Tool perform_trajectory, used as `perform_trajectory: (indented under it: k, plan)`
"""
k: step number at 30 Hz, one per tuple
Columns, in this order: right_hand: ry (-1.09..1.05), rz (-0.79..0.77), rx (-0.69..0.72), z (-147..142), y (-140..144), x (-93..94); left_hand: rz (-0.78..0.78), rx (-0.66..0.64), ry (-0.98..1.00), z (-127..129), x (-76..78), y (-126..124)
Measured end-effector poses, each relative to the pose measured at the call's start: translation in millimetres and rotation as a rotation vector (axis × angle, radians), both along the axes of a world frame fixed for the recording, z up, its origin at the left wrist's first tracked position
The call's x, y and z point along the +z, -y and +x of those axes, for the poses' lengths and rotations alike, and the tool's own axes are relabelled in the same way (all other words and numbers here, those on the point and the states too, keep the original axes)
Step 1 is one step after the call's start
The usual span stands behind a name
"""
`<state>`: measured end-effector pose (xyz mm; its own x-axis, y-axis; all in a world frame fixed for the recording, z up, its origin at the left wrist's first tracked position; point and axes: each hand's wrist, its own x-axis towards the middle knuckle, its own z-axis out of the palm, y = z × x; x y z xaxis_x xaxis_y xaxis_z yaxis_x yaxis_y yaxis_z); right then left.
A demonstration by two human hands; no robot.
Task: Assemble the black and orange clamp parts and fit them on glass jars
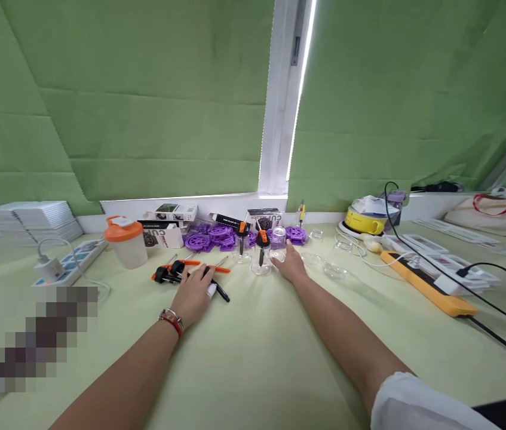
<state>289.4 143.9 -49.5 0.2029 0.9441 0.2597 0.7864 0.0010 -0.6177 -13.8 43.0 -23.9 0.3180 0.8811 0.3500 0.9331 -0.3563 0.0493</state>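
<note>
Nearest: two bare forearms reaching out over the pale green table (253, 358); a white sleeve edge on the right arm, a red and metal bracelet (172, 319) on the left wrist.

Left hand (195, 294): palm down, fingers curled loosely over a black marker-like pen with a white band (215, 291). It covers the pen rather than clamping it; whether the fingers have closed round it I cannot tell. Just beyond the knuckles lies a cluster of orange-handled, black-headed hand tools with thin metal shafts (176, 272), flat on the table, touching or overlapping one another.

Right hand (289, 265): fingers spread and open, tips at or against a small clear glass jar (278, 237); contact is too small to confirm. Beside it to the left stand two more clear glass cups with orange-and-black stoppers (261, 257).

Handling judgement: the jar looks light, rigid, smooth and breakable, best taken round the body with thumb opposite fingers, not by the rim. The pen is light and stiff and would roll; pinch it mid-barrel.

Further back: a heap of purple plastic gear wheels (217, 237), a translucent shaker cup with an orange lid (126, 242), small printed cartons (169, 213), a white power strip (71, 266) at left. To the right, a long yellow-orange flat bar (427, 286) and black cables (494, 322).

Behind: green window blinds (145, 101).
</note>
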Motion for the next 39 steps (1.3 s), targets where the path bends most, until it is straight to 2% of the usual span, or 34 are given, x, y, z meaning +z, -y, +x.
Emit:
perform_trajectory:
  k: [4, 9, 12, 16, 18, 20, 22, 24, 27, 32, 39]
  plan:
    - [-0.021, -0.038, 0.024, 2.0, -0.5, 1.0, 0.017, -0.055, 0.021, 3.4, 8.9, 8.4]
    - [-0.132, 0.068, -0.059, 5.0, 11.2, -0.4, -0.043, -0.059, 0.092, 6.1, 17.4, 18.4]
    - [-0.191, 0.202, -0.116, 5.0, 25.6, 2.9, -0.105, -0.074, 0.125, 1.4, 17.3, 21.5]
    - [-0.150, 0.488, -0.131, 0.6, 56.0, 20.1, -0.209, -0.112, 0.255, -7.0, 12.2, 22.5]
    - [-0.087, 0.604, -0.063, -3.0, 74.3, 32.1, -0.273, -0.130, 0.332, -9.9, 8.1, 21.2]
    - [-0.011, 0.649, 0.069, -6.3, 91.3, 42.5, -0.304, -0.130, 0.387, -11.9, 3.9, 18.7]
    - [0.117, 0.611, 0.233, -8.5, 104.2, 48.9, -0.314, -0.111, 0.409, -13.6, 0.4, 16.0]
    - [0.256, 0.536, 0.332, -9.2, 111.6, 50.7, -0.313, -0.103, 0.425, -15.6, -1.6, 13.9]
    - [0.383, 0.417, 0.347, -8.2, 113.9, 47.9, -0.272, -0.118, 0.466, -18.6, -1.2, 12.8]
    - [0.367, 0.273, 0.351, -7.2, 111.2, 41.9, -0.194, -0.156, 0.510, -18.7, 3.1, 14.2]
    - [0.289, 0.210, 0.504, -23.7, 120.5, 39.7, -0.216, -0.196, 0.522, -6.6, 3.2, 19.5]
